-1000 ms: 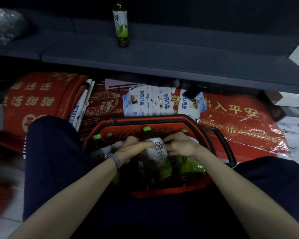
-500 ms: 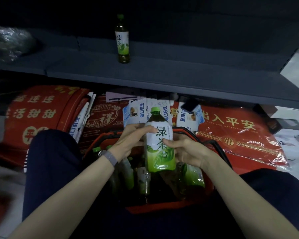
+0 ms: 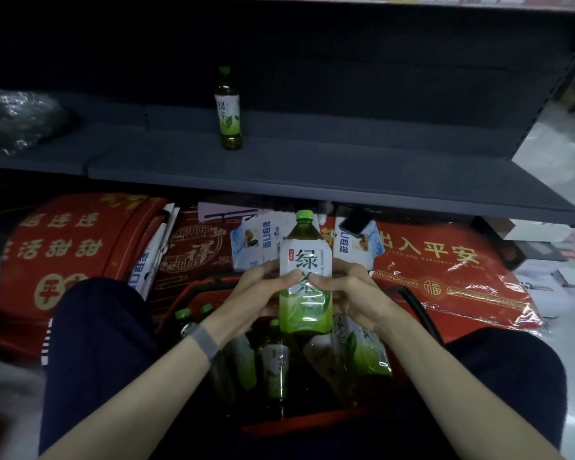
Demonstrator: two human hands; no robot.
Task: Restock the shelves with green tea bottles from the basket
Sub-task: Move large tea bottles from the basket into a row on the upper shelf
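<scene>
A large green tea bottle (image 3: 305,277) with a green cap and a white-and-green label is upright above the red basket (image 3: 312,423). My left hand (image 3: 263,293) grips its left side and my right hand (image 3: 349,290) grips its right side, thumbs across the label. Several more green tea bottles (image 3: 273,363) lie and stand in the basket between my knees. One small green tea bottle (image 3: 228,109) stands alone on the dark grey shelf (image 3: 346,167).
Red mats with gold lettering (image 3: 445,263) and blue-white packets (image 3: 256,240) lie on the floor under the shelf. A shiny plastic bundle (image 3: 17,117) sits at the shelf's left end. My dark-trousered knees (image 3: 93,353) flank the basket. The shelf board is bare right of the small bottle.
Both hands have lifted the large bottle up out of the basket; it now sits higher, above the basket rim, and the view has tilted up toward the shelf.
</scene>
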